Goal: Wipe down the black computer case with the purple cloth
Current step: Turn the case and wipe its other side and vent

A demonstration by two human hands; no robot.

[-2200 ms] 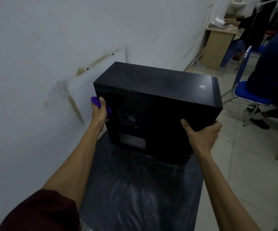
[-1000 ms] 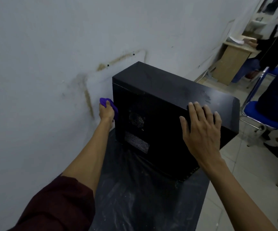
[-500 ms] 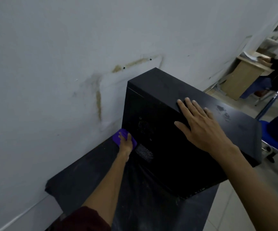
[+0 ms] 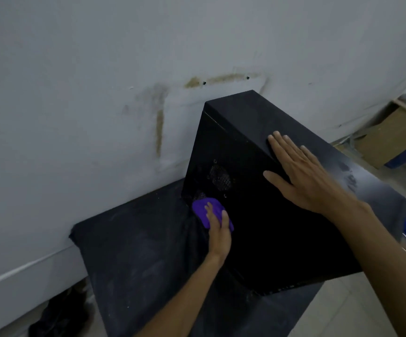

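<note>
While pressing the purple cloth (image 4: 203,211) onto the low left corner of the black computer case (image 4: 282,239), left hand (image 4: 219,237) flat with fingers straight over it, steadies the case from above with the right hand (image 4: 304,176), fingers spread across its top edge. Sits on a dusty dark table (image 4: 136,251), stained wall (image 4: 100,93) just behind the case.

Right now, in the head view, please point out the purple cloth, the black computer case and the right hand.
purple cloth (image 4: 200,211): head view, on its uncovered left part.
black computer case (image 4: 270,239): head view, on its dark near panel.
right hand (image 4: 311,183): head view, on the back of the hand.
</note>
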